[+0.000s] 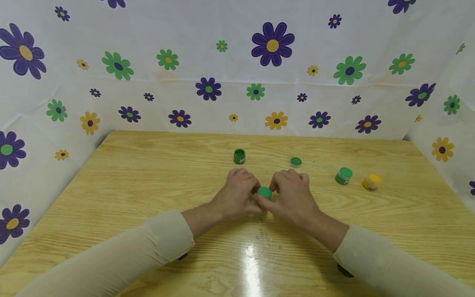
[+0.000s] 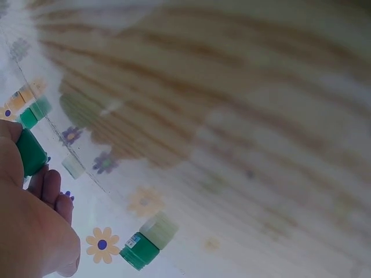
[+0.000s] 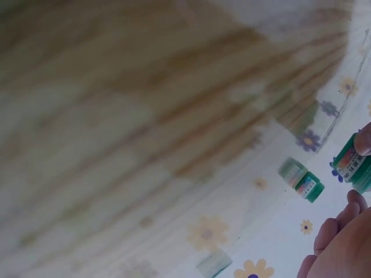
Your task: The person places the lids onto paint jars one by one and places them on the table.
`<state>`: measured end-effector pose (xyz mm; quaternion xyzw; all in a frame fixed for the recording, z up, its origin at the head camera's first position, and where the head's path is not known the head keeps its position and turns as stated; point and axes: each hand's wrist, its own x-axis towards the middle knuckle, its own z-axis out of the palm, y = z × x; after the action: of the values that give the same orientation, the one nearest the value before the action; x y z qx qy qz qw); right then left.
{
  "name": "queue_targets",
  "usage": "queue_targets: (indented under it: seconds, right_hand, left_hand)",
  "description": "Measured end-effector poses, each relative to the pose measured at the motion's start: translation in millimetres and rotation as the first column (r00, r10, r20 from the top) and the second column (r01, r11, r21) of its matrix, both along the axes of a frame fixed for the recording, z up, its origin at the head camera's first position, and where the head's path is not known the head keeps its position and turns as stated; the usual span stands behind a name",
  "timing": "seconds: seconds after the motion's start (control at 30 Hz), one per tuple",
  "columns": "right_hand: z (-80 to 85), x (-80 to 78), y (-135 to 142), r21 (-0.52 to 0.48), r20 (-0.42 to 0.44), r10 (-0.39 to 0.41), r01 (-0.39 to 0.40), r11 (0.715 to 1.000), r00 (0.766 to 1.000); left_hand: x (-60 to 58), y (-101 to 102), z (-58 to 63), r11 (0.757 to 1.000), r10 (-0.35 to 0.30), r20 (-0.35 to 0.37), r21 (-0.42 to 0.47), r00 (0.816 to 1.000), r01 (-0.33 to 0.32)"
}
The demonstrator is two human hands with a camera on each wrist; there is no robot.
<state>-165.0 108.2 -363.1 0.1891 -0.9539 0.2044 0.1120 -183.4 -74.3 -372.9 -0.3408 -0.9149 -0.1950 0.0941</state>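
Observation:
Between my two hands, in the middle of the head view, is a small paint jar (image 1: pixel 264 192) with a bright green lid. My left hand (image 1: pixel 237 194) grips the jar from the left, its fingers curled around the side. From the right, my right hand (image 1: pixel 294 197) holds the same jar, with thumb and forefinger at the lid. In the left wrist view the green jar (image 2: pixel 32 152) sits at the left hand's fingers. A printed label shows on the jar (image 3: pixel 351 162) in the right wrist view. The hands hide much of its lower part.
Beyond the hands stands an uncapped dark green paint jar (image 1: pixel 239 156), with a loose green lid (image 1: pixel 295 162) to its right. Farther right are a lidded green jar (image 1: pixel 344 176) and a yellow jar (image 1: pixel 372 181). Flowered cloth (image 1: pixel 237 62) rises behind the wooden table (image 1: pixel 148 173).

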Motion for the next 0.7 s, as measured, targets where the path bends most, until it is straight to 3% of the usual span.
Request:
queue_targets:
  seconds: [0.13, 0.4, 0.7]
  right_hand:
    - [-0.3, 0.1, 1.9, -0.013, 0.002, 0.010, -0.010, 1.000, 1.000]
    - [-1.2, -0.6, 5.9, -0.091, -0.009, 0.130, -0.131, 0.987, 0.991]
    - [0.0, -0.1, 4.7, -0.063, -0.023, 0.132, -0.133, 0.989, 0.991]
  left_hand:
    - [-0.2, 0.2, -0.2, 1.000, 0.000, -0.001, 0.008, 1.000, 0.000]
    - [-0.7, -0.4, -0.9, 0.998, 0.023, 0.028, 0.052, 0.999, -0.024]
    - [-2.4, -0.6, -3.6, 0.998, 0.025, 0.006, 0.062, 1.000, -0.025]
